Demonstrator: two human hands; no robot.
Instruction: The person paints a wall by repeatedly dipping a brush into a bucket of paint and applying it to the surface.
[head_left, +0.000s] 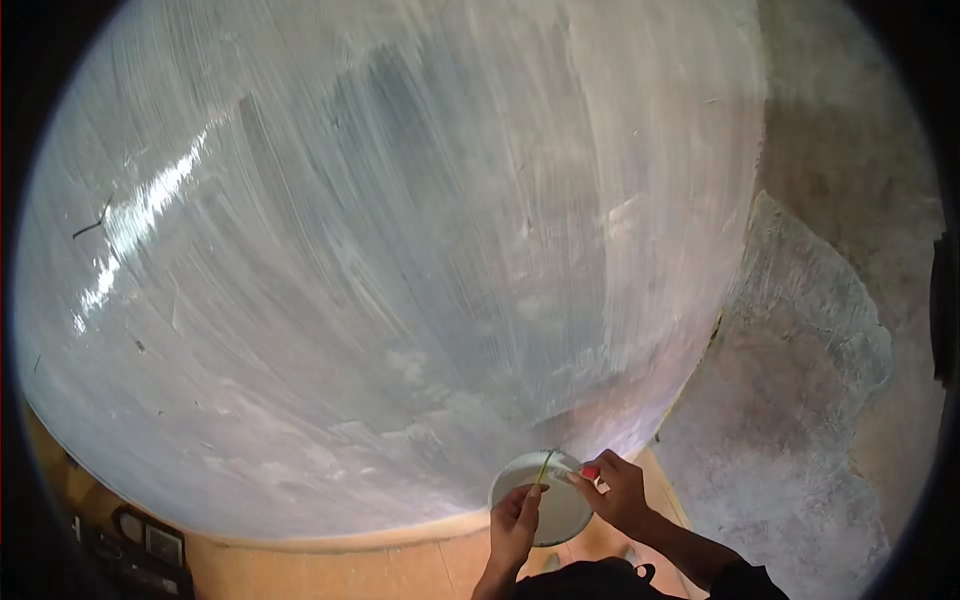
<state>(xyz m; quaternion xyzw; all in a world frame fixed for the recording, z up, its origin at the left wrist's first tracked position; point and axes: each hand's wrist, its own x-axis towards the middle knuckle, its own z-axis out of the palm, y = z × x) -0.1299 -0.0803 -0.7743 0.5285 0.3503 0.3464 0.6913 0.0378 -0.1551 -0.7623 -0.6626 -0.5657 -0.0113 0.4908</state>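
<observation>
At the bottom centre, my left hand point(515, 520) is closed on a thin yellow-green stick point(543, 468) that points upward. To its right, my right hand point(618, 492) is closed around a red object point(590, 472), too small to name, with something pale at the fingertips. Both hands are over a round, pale bowl-like container point(562, 518), whose whitish inside shows between them. The hands are a short way apart, and the stick's tip lies near the right fingertips.
A large wall point(420, 250) with grey-white streaks rises ahead. Rougher grey plaster point(800, 380) covers the surface at right. Dark equipment point(140, 550) stands at the lower left on the orange-brown floor point(330, 570).
</observation>
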